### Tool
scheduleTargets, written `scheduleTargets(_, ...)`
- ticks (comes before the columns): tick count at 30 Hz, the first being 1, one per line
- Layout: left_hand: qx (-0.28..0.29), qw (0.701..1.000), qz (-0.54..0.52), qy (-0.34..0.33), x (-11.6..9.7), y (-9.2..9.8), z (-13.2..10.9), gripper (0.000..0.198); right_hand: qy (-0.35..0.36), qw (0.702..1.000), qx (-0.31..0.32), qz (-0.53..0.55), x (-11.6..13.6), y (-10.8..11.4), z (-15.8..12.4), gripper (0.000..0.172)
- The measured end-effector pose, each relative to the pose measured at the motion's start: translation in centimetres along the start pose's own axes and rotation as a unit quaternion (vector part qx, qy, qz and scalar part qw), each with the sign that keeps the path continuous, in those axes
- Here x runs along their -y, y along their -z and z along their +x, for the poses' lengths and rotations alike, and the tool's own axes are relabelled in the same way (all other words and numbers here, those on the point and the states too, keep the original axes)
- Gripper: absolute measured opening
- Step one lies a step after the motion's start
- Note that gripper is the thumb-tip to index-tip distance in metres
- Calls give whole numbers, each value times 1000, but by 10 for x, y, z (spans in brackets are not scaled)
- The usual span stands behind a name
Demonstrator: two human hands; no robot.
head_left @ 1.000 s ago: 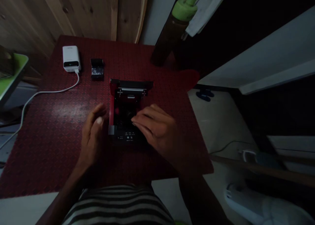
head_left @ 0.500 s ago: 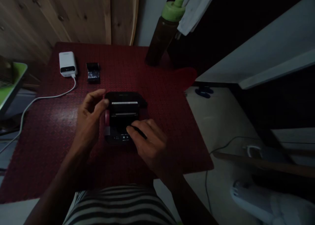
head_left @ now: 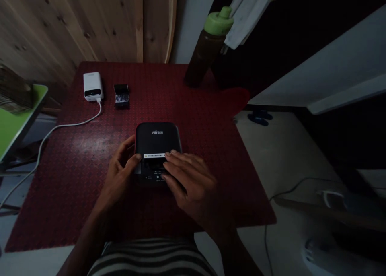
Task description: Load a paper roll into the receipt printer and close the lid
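**A:** Where is the little black printer (head_left: pixel 157 147) sitting?

**B:** It is sitting flat on the red table mat (head_left: pixel 90 163), near the middle and just in front of the person. Its lid (head_left: pixel 157 140) is lying shut with the white logo (head_left: pixel 157 132) facing up. A pale strip (head_left: pixel 155 155) is showing along the front seam, above the buttons (head_left: pixel 155 173).

**A:** So the closing is looking done?

**B:** I am judging it so, since no gap is showing at the lid. Whether it is latched I cannot tell. As far as the dim picture shows, no paper is coming out of the front.

**A:** What are the hands doing?

**B:** The left hand (head_left: pixel 120 175) is bracing the printer's left side. Its thumb (head_left: pixel 135 158) is touching the edge, and the other fingers are curling loosely, a little spread, beside it. The right hand (head_left: pixel 189 181) is lying over the front right corner. Its fingers (head_left: pixel 177 159) are stretching out flat and close together, with the tips resting at the seam near the buttons. Neither hand is pinching anything.

**A:** And around it?

**B:** A white power bank (head_left: pixel 93 86) is lying at the far left, and its cable (head_left: pixel 69 125) is trailing off the table edge. A small black block (head_left: pixel 122 95) is lying just beside the power bank. A dark bottle (head_left: pixel 205 54) with a green cap is standing at the far edge, well apart. A striped shirt (head_left: pixel 150 260) is showing at the bottom.
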State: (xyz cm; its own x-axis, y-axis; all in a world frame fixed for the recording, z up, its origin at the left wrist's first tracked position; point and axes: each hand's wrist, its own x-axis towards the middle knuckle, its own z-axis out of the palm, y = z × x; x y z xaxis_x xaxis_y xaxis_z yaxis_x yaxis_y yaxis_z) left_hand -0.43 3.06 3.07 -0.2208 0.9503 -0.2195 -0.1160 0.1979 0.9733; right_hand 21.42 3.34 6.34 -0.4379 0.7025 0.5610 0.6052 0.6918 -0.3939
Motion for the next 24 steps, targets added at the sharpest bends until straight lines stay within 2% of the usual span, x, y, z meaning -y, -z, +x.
scheduleTargets(7,0,1000,10,-16,1,1,3,71,-7,1000,3,-8,1,-2,-1,15)
scheduleTargets(10,-11,1000,7,-12,2,3,-2,68,-11,1000,-2,8,1,-1,-6,22)
scheduleTargets(12,-13,1000,9,-11,1,6,-9,66,-30,999,-21,24,2,2,-11,31)
scheduleTargets(15,13,1000,0,-2,1,11,-19,66,-71,995,-74,21,2,7,-23,40)
scheduleTargets(18,21,1000,-5,9,2,13,-22,67,-98,990,-103,-7,-1,11,-36,39)
scheduleTargets(24,7,1000,-3,17,-2,7,-23,64,-131,985,-111,-10,-6,8,-53,31)
